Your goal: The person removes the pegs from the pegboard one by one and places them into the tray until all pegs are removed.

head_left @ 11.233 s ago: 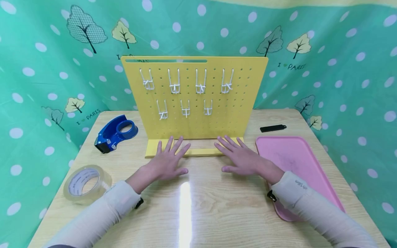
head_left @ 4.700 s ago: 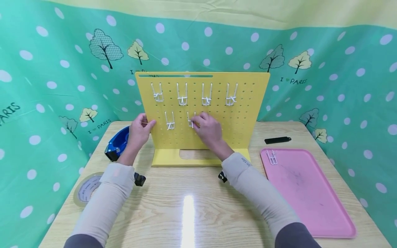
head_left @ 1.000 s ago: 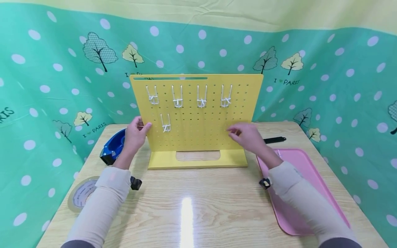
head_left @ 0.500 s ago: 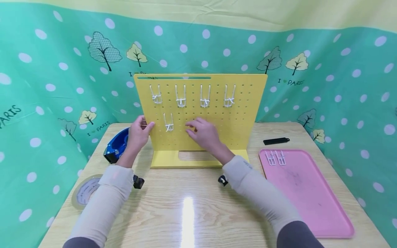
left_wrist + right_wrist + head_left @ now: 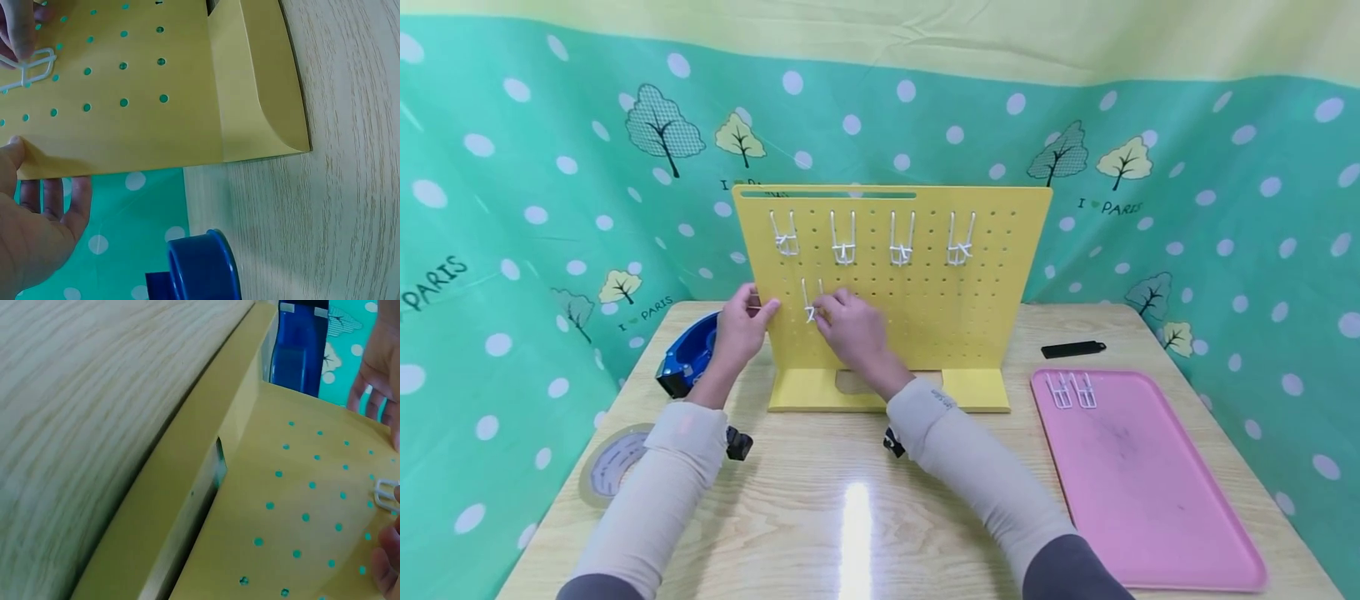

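Observation:
A yellow pegboard (image 5: 917, 333) stands upright on its base, with several white wire hooks (image 5: 901, 246) in its top row. My left hand (image 5: 741, 329) grips the board's left edge, thumb on the front face and fingers behind, as the left wrist view also shows. My right hand (image 5: 853, 333) pinches the only lower-row white wire hook (image 5: 809, 312) at its bottom end, partly hidden by the fingers. That hook (image 5: 40, 65) still lies against the holes in the left wrist view. Two loose hooks (image 5: 1072, 392) lie side by side in the pink tray (image 5: 1150, 483).
Left of the board is a blue tape dispenser (image 5: 688, 354). A roll of clear tape (image 5: 613, 467) lies nearer, partly behind the left sleeve. A black flat bar (image 5: 1072, 349) rests beyond the tray. A green dotted curtain (image 5: 955, 158) encloses the table (image 5: 790, 517).
Both hands were flat by the base; the left now holds the board's edge. Two lower hooks went from board to tray. The right hand has just moved left onto the last lower hook.

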`<state>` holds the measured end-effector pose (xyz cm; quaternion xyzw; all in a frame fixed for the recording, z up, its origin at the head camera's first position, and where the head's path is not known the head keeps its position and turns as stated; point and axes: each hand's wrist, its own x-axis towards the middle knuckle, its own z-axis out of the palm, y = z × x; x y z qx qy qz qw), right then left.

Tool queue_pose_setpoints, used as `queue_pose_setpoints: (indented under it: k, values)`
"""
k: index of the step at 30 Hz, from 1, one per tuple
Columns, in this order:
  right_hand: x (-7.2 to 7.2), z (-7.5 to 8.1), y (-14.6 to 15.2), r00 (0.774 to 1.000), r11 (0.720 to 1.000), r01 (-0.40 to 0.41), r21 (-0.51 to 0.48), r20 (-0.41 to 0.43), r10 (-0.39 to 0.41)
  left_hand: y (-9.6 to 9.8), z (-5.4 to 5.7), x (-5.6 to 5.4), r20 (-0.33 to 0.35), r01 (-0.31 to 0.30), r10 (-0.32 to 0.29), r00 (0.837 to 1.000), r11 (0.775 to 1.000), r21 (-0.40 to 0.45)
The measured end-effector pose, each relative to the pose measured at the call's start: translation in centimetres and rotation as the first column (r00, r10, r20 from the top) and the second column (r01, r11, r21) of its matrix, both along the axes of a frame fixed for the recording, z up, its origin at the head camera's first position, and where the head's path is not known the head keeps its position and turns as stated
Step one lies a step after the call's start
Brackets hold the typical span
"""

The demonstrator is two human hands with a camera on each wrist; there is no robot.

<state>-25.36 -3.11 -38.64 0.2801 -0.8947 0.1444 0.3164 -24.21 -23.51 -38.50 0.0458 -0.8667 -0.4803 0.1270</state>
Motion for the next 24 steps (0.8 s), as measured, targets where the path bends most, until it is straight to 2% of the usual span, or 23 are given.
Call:
queue_pose_setpoints:
  k: [7,12,19,24]
  values:
    - [0.07,-0.32,-0.90,0.998,0.996,0.014,-0.084,-0.066,-0.019,0.10,-0.06,0.11,-0.011,-0.005,0.005,1.000,1.000,-0.004]
    - [0.04,-0.45,-0.85,0.997,0.994,0.015,-0.111,-0.071,-0.023,0.07,-0.25,-0.15,-0.012,0.012,-0.012,1.000,1.000,0.000]
    - [0.32,-0.20,-0.86,0.993,0.994,-0.016,-0.105,-0.118,0.004,-0.17,-0.33,-0.12,-0.015,0.007,-0.007,1.000,1.000,0.000]
    - [0.60,-0.22,-0.45,0.991,0.988,-0.058,-0.142,-0.128,0.040,-0.22,-0.31,-0.19,-0.028,0.020,-0.020,0.999,1.000,-0.009]
